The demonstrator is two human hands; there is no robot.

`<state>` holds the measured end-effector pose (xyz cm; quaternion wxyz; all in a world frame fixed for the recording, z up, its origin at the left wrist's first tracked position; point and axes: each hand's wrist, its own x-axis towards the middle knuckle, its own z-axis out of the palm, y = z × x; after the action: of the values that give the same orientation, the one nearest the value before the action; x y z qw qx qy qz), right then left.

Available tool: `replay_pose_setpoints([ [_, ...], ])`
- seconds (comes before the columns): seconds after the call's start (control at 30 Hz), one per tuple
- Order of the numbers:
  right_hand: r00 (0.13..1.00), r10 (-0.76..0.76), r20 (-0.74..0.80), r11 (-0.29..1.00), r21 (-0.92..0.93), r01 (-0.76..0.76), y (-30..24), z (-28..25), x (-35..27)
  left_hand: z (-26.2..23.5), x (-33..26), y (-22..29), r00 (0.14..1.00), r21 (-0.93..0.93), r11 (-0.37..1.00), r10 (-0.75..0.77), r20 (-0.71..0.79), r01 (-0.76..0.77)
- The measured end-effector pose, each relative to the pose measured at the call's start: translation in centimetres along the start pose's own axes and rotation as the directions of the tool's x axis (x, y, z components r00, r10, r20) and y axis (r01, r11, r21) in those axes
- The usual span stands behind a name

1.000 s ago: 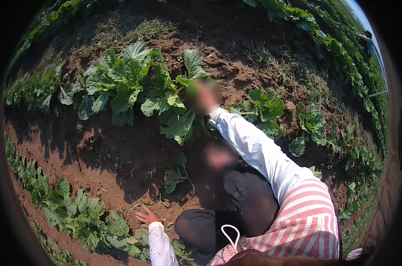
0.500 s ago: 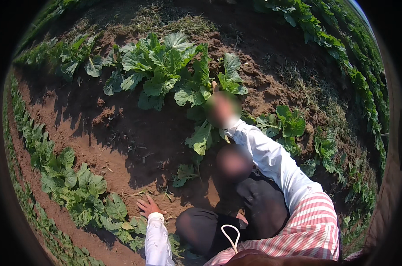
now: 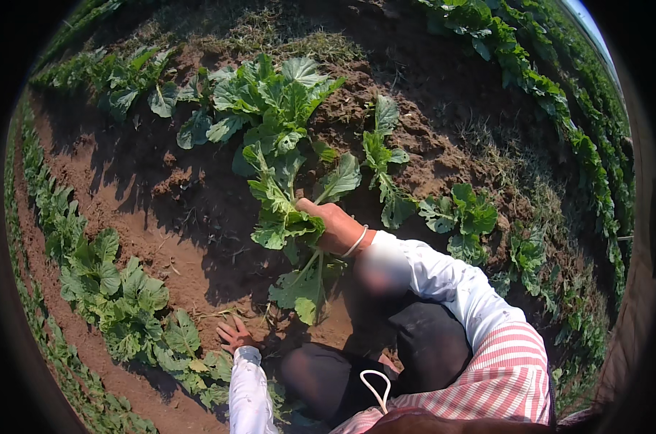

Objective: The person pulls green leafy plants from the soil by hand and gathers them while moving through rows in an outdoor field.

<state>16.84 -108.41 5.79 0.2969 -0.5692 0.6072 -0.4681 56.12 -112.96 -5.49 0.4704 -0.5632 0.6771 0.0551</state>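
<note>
My right hand (image 3: 333,224), with a white bangle at the wrist, reaches forward from a white sleeve and grips the stalks of a leafy green plant (image 3: 278,210) growing in the brown soil. Its broad leaves spread above and below the fingers. My left hand (image 3: 234,335) lies flat on the earth with fingers spread, beside low leaves at the lower left. It holds nothing. My dark-trousered knees and a red-and-white striped cloth fill the bottom right.
A cluster of large green plants (image 3: 266,94) grows just beyond the gripped one. Smaller plants (image 3: 462,213) stand to the right. A row of low greens (image 3: 111,289) runs along the left, another row (image 3: 530,79) curves at upper right. Bare soil (image 3: 176,210) lies between.
The view has swung so the plants sit lower and nearer. My right hand has closed on the plant's stalks. My left hand stays planted on the soil.
</note>
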Motion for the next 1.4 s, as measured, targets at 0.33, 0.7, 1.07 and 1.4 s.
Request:
replay_pose_setpoints([
  [0.33, 0.881, 0.062, -0.468, 0.535, -0.73, -0.426, 10.8, -8.9, 5.2, 1.4, 0.7, -0.1, 0.999, 0.186, 0.982, -0.037, -0.031, 0.042],
  [0.7, 0.913, 0.245, -0.327, 0.334, -0.855, -0.396, 13.4, -10.3, 5.2, 2.3, 0.8, -0.3, 0.976, 0.062, 0.998, -0.011, -0.217, 0.025],
  [1.07, 0.786, 0.052, -0.616, 0.718, -0.524, -0.458, 14.6, -11.1, 6.4, 1.2, -0.3, -0.2, 0.962, 0.001, 1.0, 0.011, -0.271, -0.011],
  [1.4, 0.976, 0.146, 0.163, 0.855, -0.517, -0.042, 9.9, -3.9, 7.1, 1.4, 0.0, -0.1, 0.98, -0.001, 1.0, -0.002, -0.2, 0.002],
])
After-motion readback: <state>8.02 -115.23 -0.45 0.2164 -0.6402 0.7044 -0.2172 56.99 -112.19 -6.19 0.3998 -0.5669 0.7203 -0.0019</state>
